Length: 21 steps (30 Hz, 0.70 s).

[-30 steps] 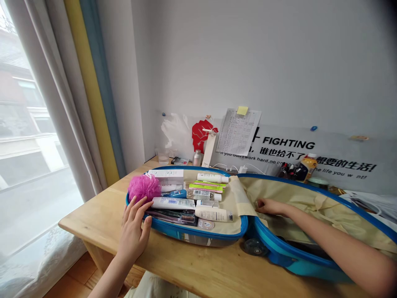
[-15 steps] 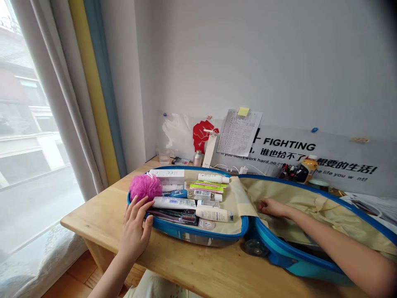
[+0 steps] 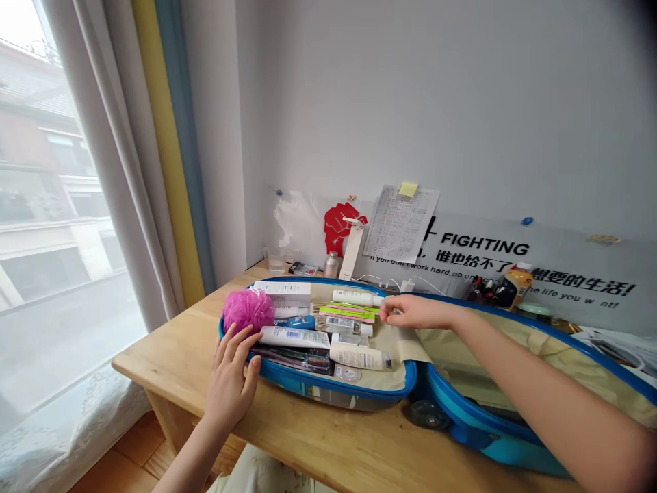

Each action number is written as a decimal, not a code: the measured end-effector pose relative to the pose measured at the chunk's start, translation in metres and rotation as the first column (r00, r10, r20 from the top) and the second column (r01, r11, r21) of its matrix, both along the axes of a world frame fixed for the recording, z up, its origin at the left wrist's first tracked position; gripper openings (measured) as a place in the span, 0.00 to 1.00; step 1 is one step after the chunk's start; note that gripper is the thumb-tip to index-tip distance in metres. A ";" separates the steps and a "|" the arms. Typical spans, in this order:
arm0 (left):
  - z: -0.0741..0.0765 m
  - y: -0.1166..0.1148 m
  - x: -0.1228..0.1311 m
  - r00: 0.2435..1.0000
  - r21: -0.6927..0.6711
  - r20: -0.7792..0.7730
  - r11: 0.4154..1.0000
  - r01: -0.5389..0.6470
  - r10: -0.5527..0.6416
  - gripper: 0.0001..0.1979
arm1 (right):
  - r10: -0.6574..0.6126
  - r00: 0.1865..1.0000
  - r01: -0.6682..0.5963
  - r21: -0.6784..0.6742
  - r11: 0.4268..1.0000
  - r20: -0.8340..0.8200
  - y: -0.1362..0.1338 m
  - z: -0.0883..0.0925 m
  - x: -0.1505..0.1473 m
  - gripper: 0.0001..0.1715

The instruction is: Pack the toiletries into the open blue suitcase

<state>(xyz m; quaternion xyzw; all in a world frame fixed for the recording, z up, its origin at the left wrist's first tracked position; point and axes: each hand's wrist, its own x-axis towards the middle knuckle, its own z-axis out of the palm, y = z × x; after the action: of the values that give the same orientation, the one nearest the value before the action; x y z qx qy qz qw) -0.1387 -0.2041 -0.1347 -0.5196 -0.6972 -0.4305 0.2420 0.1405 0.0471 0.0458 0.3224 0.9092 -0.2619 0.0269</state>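
A blue suitcase lies spread open on the wooden desk. Its left half holds a pink bath puff, a white box, a white tube, a cream bottle, a clear bottle, a white bottle and yellow-green packets. My left hand is open at the case's left rim, fingertips by the puff and tube. Over the case's middle, my right hand has curled fingers near the packets' right end; whatever they may hold is hidden.
The suitcase's right half, lined in beige, opens toward the right. Behind stand a silver bottle, a white lamp and an orange-labelled bottle. Papers lie at far right. Curtains and a window are on the left.
My right hand has moved left and up, from inside the right half to beside the packets in the left half. My left hand stays at the rim. The view has shifted slightly.
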 end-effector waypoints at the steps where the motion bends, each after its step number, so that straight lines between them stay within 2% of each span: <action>1: 0.000 0.000 0.000 1.000 -0.001 -0.005 1.000 0.000 0.000 0.18 | 0.046 0.998 -0.046 -0.004 0.999 0.034 -0.006 -0.001 -0.010 0.11; 4: 0.000 0.000 0.001 1.000 0.000 -0.016 1.000 -0.005 0.005 0.18 | 0.096 0.987 -0.097 0.001 0.995 0.125 -0.014 -0.008 -0.028 0.09; 10: -0.002 0.000 0.000 1.000 -0.001 -0.017 1.000 -0.003 0.003 0.18 | 0.019 0.986 -0.019 -0.002 1.000 0.165 -0.005 -0.017 -0.026 0.16; 16: 0.000 0.000 0.000 1.000 0.000 -0.019 1.000 -0.001 0.001 0.18 | -0.060 0.996 0.056 0.061 0.997 0.067 -0.004 -0.003 -0.013 0.16; 21: 0.001 0.000 0.000 0.999 0.014 -0.032 1.000 0.002 -0.001 0.18 | -0.129 0.991 0.125 0.113 0.986 0.029 -0.004 0.010 0.024 0.17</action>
<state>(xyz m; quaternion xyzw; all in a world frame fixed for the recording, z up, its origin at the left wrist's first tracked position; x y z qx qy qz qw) -0.1390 -0.2042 -0.1337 -0.5251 -0.6899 -0.4272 0.2564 0.1642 0.0434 0.0558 0.3854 0.8993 -0.2063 0.0089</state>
